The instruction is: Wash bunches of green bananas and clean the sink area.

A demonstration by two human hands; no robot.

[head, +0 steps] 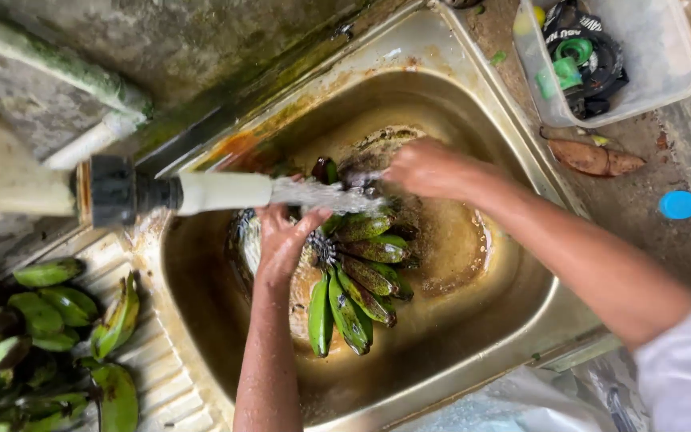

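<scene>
While the steel sink (513, 264) under my hands fills, I judge rinsing is underway: my left hand (285, 236) grips the green banana bunch (353, 280) at its stem, my right hand (425, 170) rubs its top under the tap (217, 192) stream, so turning the bunch seems next.

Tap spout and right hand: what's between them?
In the head view, only the water stream runs from the tap spout toward the right hand, over the left hand holding the green banana bunch.
</scene>
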